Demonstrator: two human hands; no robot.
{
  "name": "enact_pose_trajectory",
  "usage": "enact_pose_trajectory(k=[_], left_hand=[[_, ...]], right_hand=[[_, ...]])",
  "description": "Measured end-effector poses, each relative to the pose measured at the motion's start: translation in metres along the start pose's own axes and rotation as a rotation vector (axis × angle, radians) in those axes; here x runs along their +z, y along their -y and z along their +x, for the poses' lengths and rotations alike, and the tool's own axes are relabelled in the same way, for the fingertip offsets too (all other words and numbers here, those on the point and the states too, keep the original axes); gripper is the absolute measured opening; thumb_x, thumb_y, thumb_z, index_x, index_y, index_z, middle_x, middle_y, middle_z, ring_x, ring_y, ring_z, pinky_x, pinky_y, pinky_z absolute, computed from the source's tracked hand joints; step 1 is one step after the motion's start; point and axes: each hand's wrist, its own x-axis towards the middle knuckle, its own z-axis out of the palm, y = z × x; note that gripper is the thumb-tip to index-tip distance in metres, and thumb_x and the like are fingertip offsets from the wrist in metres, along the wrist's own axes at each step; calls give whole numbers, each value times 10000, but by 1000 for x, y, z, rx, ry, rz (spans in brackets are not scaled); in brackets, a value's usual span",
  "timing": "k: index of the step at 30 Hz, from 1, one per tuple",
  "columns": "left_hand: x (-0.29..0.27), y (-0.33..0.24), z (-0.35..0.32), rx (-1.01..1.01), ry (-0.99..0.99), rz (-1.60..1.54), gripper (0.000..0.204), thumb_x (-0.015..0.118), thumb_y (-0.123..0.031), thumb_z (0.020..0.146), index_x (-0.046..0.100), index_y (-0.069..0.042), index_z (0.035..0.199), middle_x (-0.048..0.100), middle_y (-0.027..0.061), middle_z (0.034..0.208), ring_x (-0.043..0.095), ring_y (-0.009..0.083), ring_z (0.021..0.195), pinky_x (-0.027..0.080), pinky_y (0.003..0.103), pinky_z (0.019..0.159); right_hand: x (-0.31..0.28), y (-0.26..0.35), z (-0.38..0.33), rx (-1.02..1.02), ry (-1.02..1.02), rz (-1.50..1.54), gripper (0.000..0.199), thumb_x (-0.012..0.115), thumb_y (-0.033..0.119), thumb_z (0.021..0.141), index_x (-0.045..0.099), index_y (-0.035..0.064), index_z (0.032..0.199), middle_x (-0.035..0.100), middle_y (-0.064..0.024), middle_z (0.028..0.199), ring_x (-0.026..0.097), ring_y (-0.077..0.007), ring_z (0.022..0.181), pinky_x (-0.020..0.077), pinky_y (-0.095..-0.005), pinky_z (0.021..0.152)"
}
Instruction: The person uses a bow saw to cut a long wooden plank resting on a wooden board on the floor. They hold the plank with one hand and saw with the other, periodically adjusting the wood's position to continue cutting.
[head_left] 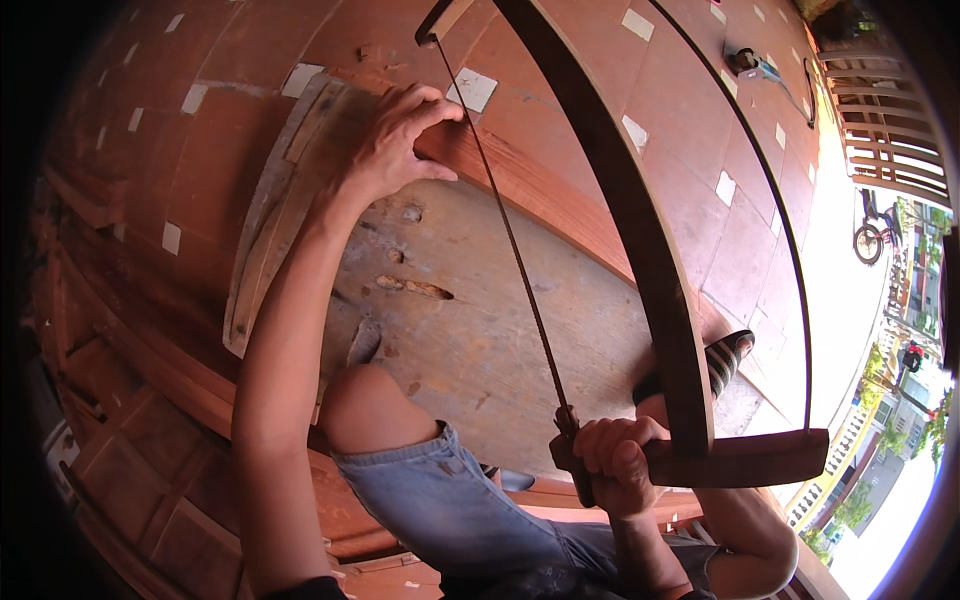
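Note:
My right hand is wrapped round the near end of a large wooden frame saw, by its handle. The thin blade slants away to the far left, and a tension cord or rod runs along the saw's right side. At the far side of a worn wooden bench top lies a reddish wooden plank. Over that plank is my left hand, its thumb and fingers spread apart, with the index fingertip close to the blade. Whether the blade touches the wood I cannot tell.
My bent knee rests at the bench's near edge; a sandalled foot is at its right. Wooden pieces crowd the left. A power tool lies on the tiled floor, far right. Beyond stands a bicycle.

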Motion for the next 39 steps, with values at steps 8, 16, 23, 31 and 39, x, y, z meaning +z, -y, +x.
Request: enact_pose_trajectory(k=[8, 16, 23, 31, 39], left_hand=[[3, 0, 10, 4, 15, -8, 728, 983, -211, 607, 610, -192, 1231, 569, 20, 1254, 555, 304, 1221, 472, 446, 1064], [5, 13, -1, -12, -50, -19, 921, 1014, -265, 582, 490, -80, 1317, 554, 125, 1277, 551, 357, 1235, 464, 450, 1066], [5, 6, 3, 3, -14, 41, 882, 1019, -267, 584, 490, -45, 1254, 534, 148, 1246, 561, 353, 1212, 487, 443, 1056], [-15, -1, 14, -248, 164, 164, 863, 1024, -323, 581, 493, -39, 1200, 665, 199, 1189, 629, 394, 1182, 493, 471, 1006], [-27, -14, 16, -319, 233, 257, 833, 1020, -338, 605, 487, -50, 1176, 714, 218, 1107, 678, 419, 1100, 501, 488, 957]], right_hand=[[37, -31, 120, 77, -108, 6, 316, 685, 186, 1053, 533, 47, 813, 536, -50, 700, 556, -176, 684, 490, -364, 713], [10, 27, -15, 73, -33, -21, 337, 642, 240, 1062, 465, 89, 819, 532, -76, 665, 517, -187, 605, 497, -400, 673], [22, 5, 36, 45, -111, -12, 320, 654, 198, 1058, 500, 75, 806, 524, -58, 658, 517, -180, 585, 512, -387, 670], [50, -13, 119, 82, -160, -135, 288, 690, 137, 1034, 562, 25, 802, 550, -59, 687, 579, -174, 668, 520, -372, 684], [20, 25, 6, 38, -55, -137, 288, 611, 162, 1069, 465, 64, 841, 572, -100, 713, 554, -180, 653, 517, -394, 704]])
